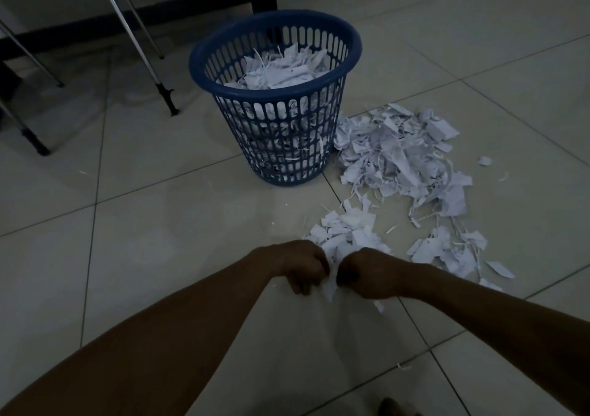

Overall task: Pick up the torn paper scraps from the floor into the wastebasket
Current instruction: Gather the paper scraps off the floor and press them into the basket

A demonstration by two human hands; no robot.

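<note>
Both forearms reach forward from the bottom edge, and the left hand (301,267) and right hand (367,273) meet knuckle to knuckle, fingers curled tight on a wad of scraps (329,283) pinched between them just above the floor (159,224). Ahead and slightly left stands the basket (276,96), upright and already well filled. More scraps lie beyond the hands and heaped against the basket's right side. Neither hand is clearly nearer; the carry likely goes forward and up over the rim.

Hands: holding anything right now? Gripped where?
Yes. Left hand and right hand together clutch a bunch of paper scraps from opposite sides, fingers curled round it, just above the floor.
</note>
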